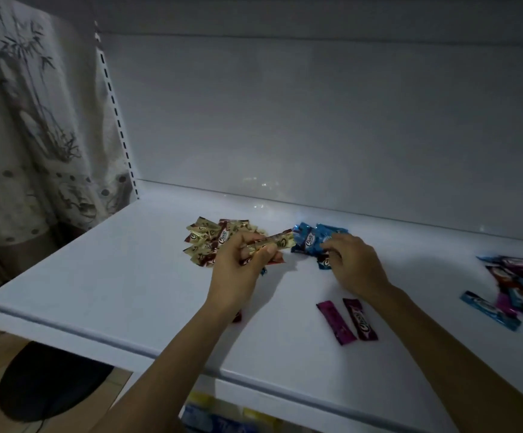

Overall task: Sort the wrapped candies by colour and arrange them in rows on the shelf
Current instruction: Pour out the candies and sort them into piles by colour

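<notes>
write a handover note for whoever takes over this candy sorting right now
Left hand: pinches a gold candy above the gold pile.
Right hand: fingers on the blue pile; whether they grip one cannot be told.
Done: gold and blue are gathered in loose piles at the back of the shelf; two purple candies lie side by side nearer the front.
Left: the mixed pile at the right is unsorted, and the gold and blue piles are not in rows yet.
</notes>
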`<state>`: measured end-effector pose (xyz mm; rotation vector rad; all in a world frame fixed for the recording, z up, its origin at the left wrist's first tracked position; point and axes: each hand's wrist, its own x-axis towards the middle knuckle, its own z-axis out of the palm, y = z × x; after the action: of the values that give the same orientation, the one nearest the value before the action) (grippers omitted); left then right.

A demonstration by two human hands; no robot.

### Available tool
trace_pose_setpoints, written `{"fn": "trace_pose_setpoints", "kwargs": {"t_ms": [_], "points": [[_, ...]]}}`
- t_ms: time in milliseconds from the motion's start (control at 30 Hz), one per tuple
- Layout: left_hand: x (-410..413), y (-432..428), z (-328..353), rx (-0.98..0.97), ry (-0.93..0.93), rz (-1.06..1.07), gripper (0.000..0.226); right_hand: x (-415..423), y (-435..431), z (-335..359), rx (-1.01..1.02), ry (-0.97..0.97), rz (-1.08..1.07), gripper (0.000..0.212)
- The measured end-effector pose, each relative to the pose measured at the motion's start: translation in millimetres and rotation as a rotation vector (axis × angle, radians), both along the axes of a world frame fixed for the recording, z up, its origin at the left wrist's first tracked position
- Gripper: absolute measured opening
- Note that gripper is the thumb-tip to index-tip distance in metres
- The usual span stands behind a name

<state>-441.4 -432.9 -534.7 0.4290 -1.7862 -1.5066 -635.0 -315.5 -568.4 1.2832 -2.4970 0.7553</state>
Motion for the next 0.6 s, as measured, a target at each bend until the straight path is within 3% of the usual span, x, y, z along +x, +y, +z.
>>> {"fn": "trace_pose_setpoints", "kwargs": {"t_ms": [67, 133, 200, 333, 467, 600], "points": [[0, -4, 0, 0.013, 0.008, 0.014, 0.009, 18, -5, 11, -0.240, -0.109, 0.047, 0.022], [1, -8, 1, 0.026, 0.013, 0.013, 0.010, 46, -17, 31, -0.368, -0.511, 0.166, 0.021], [3, -13, 3, 0.003, 0.002, 0.012, 0.012, 76, -30, 46, -0.365, -0.866, 0.284, 0.020], [16, -27, 3, 0.115, -0.035, 0.017, 0.016, 104, -56, 46, -0.483, -1.032, 0.331, 0.010], [34, -50, -1, 0.398, 0.017, 0.057, 0.030, 117, -79, 40, -0.637, -1.439, 0.340, 0.016], [46, -61, -4, 0.555, 0.113, 0.100, 0.027, 132, -97, 32, -0.638, -1.513, 0.417, 0.018]]}}
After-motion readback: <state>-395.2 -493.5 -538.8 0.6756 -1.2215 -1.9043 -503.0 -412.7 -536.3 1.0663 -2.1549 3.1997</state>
